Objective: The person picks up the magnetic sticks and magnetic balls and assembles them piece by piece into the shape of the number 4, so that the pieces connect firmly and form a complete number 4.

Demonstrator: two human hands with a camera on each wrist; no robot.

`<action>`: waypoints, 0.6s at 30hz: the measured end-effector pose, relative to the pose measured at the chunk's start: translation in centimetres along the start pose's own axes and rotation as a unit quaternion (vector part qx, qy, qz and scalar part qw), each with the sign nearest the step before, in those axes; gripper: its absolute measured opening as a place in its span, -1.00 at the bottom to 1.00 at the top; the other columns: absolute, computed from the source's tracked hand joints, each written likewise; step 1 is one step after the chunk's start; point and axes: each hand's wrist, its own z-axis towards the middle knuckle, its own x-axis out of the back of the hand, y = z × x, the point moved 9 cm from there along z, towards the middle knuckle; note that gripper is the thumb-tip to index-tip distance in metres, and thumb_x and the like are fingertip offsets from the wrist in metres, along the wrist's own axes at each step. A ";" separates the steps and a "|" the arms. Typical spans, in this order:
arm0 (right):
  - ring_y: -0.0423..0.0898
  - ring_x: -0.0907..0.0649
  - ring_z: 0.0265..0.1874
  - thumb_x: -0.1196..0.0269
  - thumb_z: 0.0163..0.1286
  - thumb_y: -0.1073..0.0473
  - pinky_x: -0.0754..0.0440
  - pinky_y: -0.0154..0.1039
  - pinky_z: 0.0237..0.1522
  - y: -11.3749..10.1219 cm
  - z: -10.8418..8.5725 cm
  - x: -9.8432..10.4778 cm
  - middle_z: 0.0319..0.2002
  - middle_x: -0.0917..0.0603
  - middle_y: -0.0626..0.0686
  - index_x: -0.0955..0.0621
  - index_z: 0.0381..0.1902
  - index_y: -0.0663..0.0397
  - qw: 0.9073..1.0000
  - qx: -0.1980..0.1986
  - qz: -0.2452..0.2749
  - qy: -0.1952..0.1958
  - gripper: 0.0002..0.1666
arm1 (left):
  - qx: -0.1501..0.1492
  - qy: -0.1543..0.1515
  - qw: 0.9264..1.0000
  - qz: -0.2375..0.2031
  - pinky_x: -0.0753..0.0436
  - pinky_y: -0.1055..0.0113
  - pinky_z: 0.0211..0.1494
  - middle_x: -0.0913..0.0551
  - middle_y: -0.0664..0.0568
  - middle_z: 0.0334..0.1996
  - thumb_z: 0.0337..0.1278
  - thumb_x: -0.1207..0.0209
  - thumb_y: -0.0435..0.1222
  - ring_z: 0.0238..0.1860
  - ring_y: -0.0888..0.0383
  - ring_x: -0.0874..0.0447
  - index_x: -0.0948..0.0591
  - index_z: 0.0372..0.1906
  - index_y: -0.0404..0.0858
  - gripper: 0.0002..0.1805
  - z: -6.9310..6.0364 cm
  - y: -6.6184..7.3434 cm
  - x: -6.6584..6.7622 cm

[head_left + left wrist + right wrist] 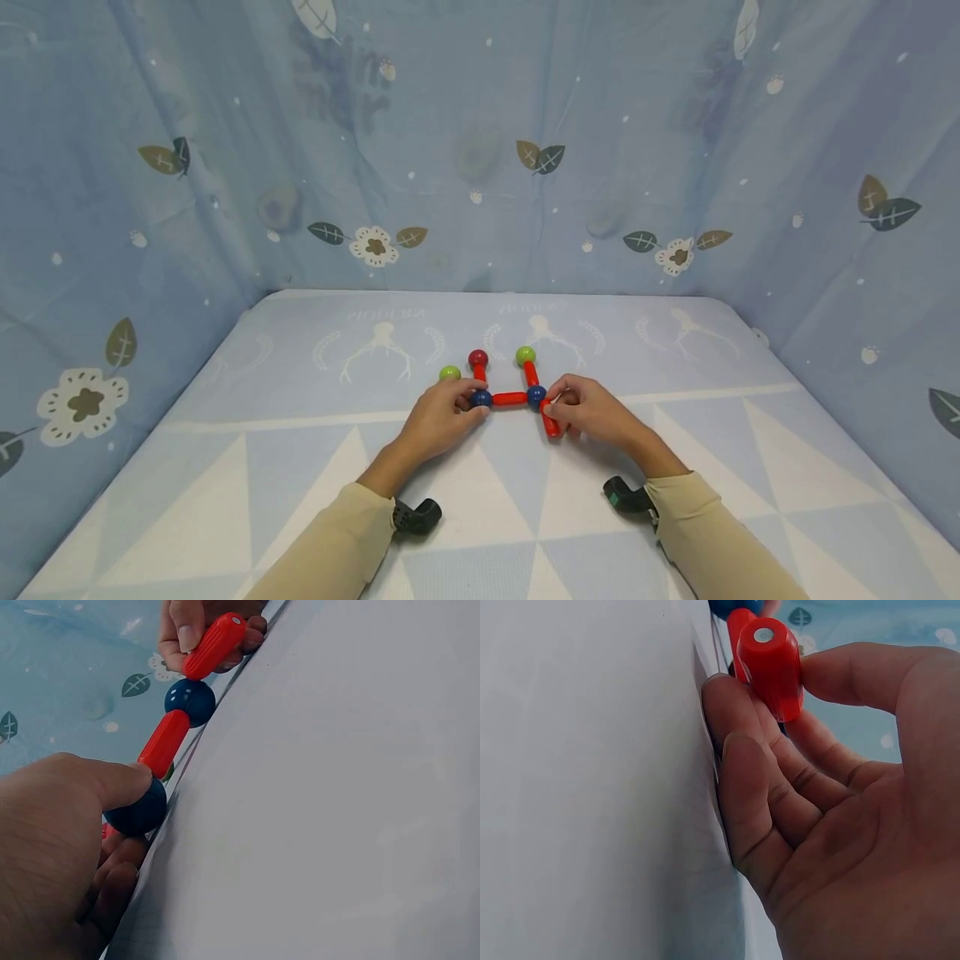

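Red magnetic rods and coloured balls form a joined frame on the table. My left hand (442, 417) pinches the left blue ball (482, 399) between thumb and fingers. From that ball a red rod (510, 399) runs to the right blue ball (536, 395). My right hand (592, 410) pinches another red rod (771, 671), which points toward me from the right blue ball; its bare metal end shows in the right wrist view. Two more rods lead away to a dark red ball (477, 358) and a green ball (526, 356). A second green ball (450, 372) sits behind my left fingers, its connection hidden.
A pale cloth with triangles covers the table (480, 508). Behind and at both sides hangs a blue patterned curtain (480, 192). Black devices (417, 517) are worn at both wrists, below the sleeves.
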 end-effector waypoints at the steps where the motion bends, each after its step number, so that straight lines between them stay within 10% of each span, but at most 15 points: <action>1: -0.02 -0.58 -0.55 -0.24 0.37 0.20 -0.50 -0.19 -0.49 0.0 0.0 0.0 -0.46 -0.66 0.05 -0.54 -0.06 0.17 1.000 0.001 -0.001 -0.001 -0.77 | 0.001 -0.001 1.000 -0.001 -0.54 0.27 -0.16 -0.58 0.14 -0.24 0.18 -0.39 -0.16 -0.26 0.22 -0.52 -0.69 0.13 -0.11 -0.60 0.0 0.0 0.0; 18: -0.01 -0.57 -0.57 -0.25 0.38 0.19 -0.45 -0.19 -0.54 -0.1 0.0 -0.2 -0.47 -0.65 0.05 -0.54 -0.07 0.15 1.000 0.001 0.001 0.003 -0.78 | -0.005 0.005 1.000 -0.004 -0.54 0.28 -0.17 -0.59 0.14 -0.23 0.17 -0.39 -0.18 -0.27 0.23 -0.52 -0.69 0.12 -0.12 -0.60 0.1 -0.1 -0.1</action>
